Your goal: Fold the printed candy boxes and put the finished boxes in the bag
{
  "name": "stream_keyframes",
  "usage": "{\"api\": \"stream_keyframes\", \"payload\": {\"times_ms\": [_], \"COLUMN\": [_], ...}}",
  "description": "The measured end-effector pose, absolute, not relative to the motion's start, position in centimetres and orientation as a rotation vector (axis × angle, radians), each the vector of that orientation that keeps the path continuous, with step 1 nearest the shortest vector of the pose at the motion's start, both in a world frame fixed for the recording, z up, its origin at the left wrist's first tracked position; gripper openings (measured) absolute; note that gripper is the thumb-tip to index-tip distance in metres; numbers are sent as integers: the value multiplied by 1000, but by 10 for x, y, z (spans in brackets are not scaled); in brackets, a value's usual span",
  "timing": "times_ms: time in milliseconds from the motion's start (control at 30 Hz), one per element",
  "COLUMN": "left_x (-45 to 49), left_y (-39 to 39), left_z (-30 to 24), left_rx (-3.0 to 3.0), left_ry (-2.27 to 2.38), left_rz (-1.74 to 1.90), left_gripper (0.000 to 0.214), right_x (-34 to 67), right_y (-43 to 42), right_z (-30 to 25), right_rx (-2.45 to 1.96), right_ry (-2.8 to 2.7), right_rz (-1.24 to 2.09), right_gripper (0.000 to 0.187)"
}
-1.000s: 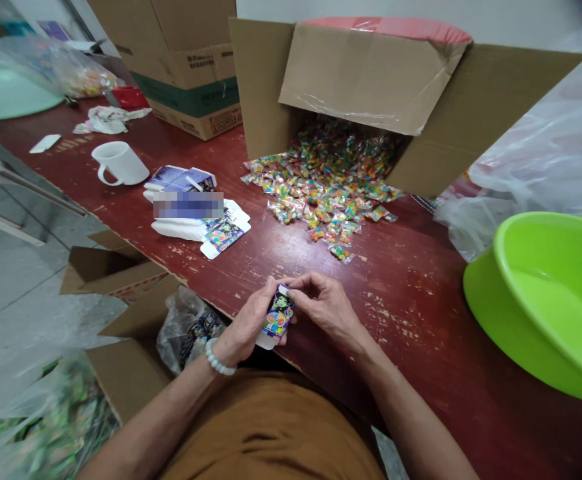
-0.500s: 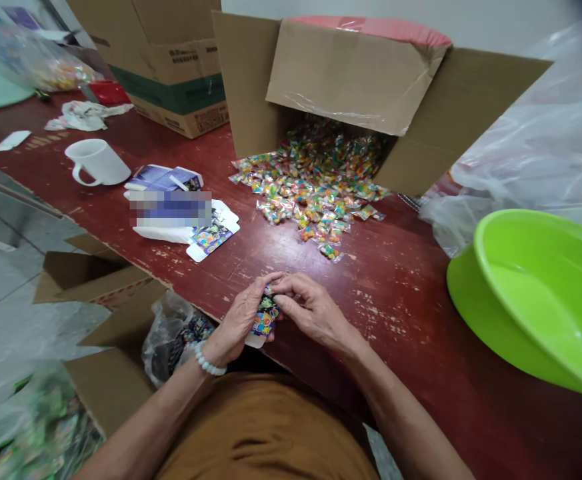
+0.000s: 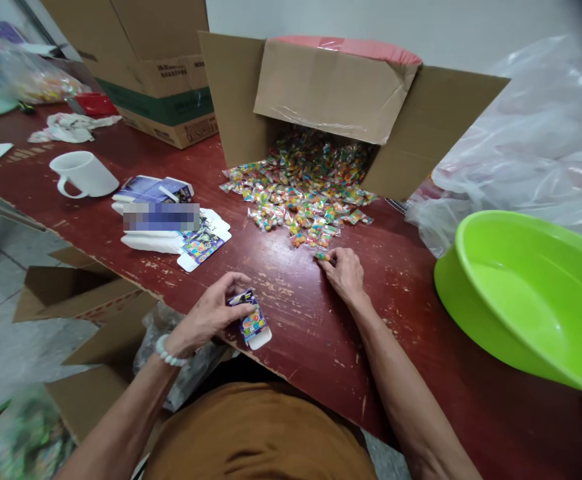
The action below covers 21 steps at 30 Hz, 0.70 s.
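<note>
My left hand [image 3: 218,312] is closed round a small printed carton [image 3: 255,321], dark with bright pictures. Its white end flap stands open toward me. Out ahead on the table, my right hand [image 3: 343,272] pinches a little clear packet of colourful candy [image 3: 322,256] at the near edge of the spill. Many more candy packets [image 3: 301,200] pour out of a cardboard box [image 3: 335,87] lying on its side. Left of them rests a stack of flattened cartons [image 3: 203,243], printed like the one in my left hand.
A white mug [image 3: 83,175] and a crumpled cloth [image 3: 73,127] sit at the left. Behind stands a tall cardboard box [image 3: 165,100]. On the right are a green basin [image 3: 451,280] and clear plastic bags [image 3: 531,140]. Open cartons [image 3: 61,287] stand below the table's front edge.
My right hand has left the small carton and reached forward to a candy packet. My left hand has shifted left, keeping the carton, whose flap now points toward the lower right.
</note>
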State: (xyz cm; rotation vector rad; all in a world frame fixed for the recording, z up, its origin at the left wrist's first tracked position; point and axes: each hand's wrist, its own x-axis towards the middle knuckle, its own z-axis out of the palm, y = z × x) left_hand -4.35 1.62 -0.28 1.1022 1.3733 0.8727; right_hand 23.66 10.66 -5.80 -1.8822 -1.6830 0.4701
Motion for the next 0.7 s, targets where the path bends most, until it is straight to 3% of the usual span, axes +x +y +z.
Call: {"api": "stream_keyframes", "payload": {"times_ms": [167, 300, 467, 700], "left_x": [-67, -67, -52, -25], "left_y": [15, 13, 4, -20], "left_z": [2, 3, -3, -16], "left_rx": [1175, 980, 755, 755], "left_ry": [1368, 1470, 1379, 1091], "left_rz": [639, 814, 1058, 926], "left_gripper": [35, 43, 48, 53], "right_x": [221, 200, 180, 171], "right_y": [74, 41, 26, 19], "right_z": [-49, -38, -30, -13], "right_rx": [-1499, -1331, -1347, -1329], "right_ry": [-1603, -1485, -1440, -1556], "right_rz": [863, 1190, 1095, 827], "right_gripper": [30, 31, 24, 17]}}
